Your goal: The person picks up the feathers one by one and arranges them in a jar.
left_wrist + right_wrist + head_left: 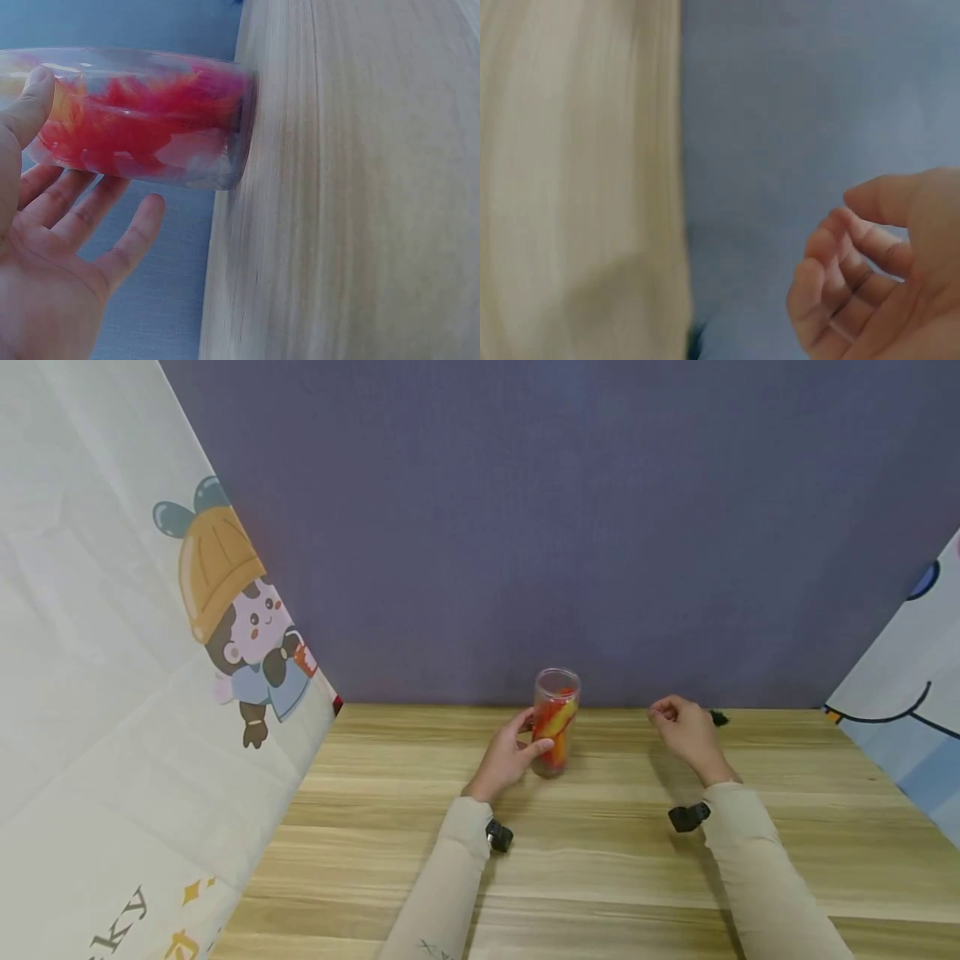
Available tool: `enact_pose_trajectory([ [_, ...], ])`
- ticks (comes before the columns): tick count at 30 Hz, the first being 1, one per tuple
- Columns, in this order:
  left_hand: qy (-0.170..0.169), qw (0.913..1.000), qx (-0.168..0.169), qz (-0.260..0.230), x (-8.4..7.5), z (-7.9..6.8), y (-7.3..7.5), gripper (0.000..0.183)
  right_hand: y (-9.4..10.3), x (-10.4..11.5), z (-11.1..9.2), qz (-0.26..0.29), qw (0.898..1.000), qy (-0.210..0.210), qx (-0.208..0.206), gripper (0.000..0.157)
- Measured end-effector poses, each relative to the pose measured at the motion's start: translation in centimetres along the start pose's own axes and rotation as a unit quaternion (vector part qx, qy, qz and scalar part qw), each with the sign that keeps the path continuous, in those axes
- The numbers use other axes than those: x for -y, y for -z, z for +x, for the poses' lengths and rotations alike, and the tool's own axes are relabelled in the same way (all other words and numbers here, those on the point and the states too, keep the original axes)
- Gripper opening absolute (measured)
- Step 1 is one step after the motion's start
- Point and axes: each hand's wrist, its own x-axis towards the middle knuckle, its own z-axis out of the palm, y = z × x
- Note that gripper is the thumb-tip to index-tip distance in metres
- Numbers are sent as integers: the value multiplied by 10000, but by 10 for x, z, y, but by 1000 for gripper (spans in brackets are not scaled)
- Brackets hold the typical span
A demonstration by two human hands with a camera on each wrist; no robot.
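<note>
A tall clear cup (pixel 557 683) stands upright on the table near its back edge, with red, yellow and orange feathers (pixel 142 120) inside. My left hand (pixel 507 758) grips the cup from its left side, thumb across the front and fingers behind; the little finger stands off it in the left wrist view. Over the table to the right, my right hand (pixel 688 739) is raised with loosely curled fingers (pixel 806 289) and holds nothing. Just beyond it lies a small dark green fluffy thing (pixel 719 718) at the back edge, partly hidden by the hand.
The wooden table (pixel 600 877) runs back to a dark blue-grey panel (pixel 570 510). A white printed sheet (pixel 97 652) borders the left side, and another printed sheet (pixel 900 693) borders the right. Each wrist wears a small black camera (pixel 688 817).
</note>
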Motion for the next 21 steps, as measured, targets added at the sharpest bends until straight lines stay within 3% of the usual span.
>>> enact_pose_trajectory([
  [8,14,10000,1,-37,1,0,1,62,31,-70,10,40,9944,-952,447,44],
  [15,37,10000,10,-53,0,-1,3,61,43,-124,15,-527,9909,-1225,191,44],
  [21,6,10000,14,-20,-2,-2,4,61,47,-148,19,-586,9863,-1511,307,49],
])
